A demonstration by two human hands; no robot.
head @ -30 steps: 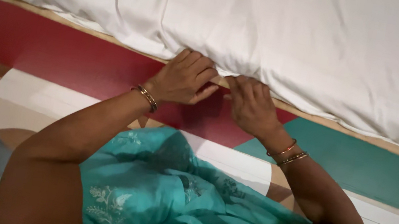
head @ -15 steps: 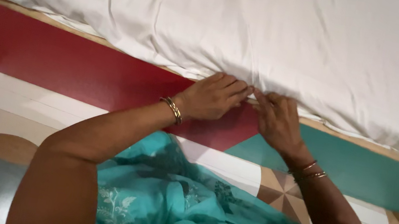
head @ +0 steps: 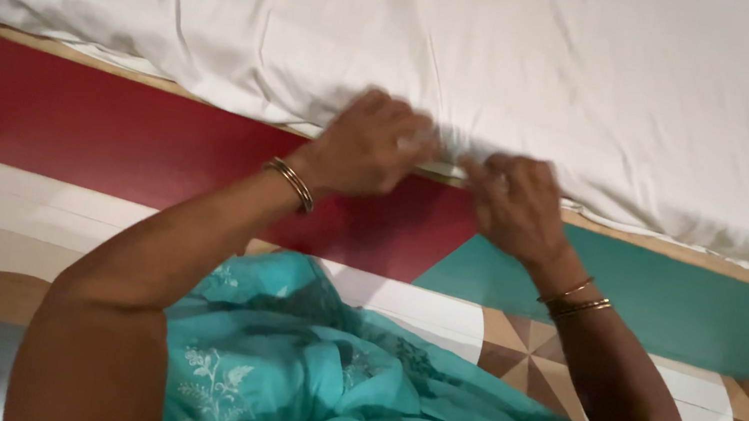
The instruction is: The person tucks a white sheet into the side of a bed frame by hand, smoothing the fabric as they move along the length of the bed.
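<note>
Head view looks down on two bare hands working at the lower edge of a white bedsheet where it hangs over the side of the bed. The left hand is curled, knuckles up, its fingers bunched on the sheet's hem right at the seam with the wooden bed frame; it seems to pinch a fold of cloth, though motion blur hides the fingertips. The right hand sits just beside it, also half closed, thumb and fingers gathered on the same hem. Gold bangles ring both wrists.

The sheet is thin, soft and limp: it creases in fine ridges fanning away from both hands and drapes with no stiffness, so it should feel light and somewhat slippery, sliding unless gripped firmly. The best hold looks to be the doubled hem directly under the fingers, where the cloth is thickest. Below the hands run a red panel and a teal panel of the bed side, then a patterned floor. A teal embroidered garment fills the space nearest the wearer.
</note>
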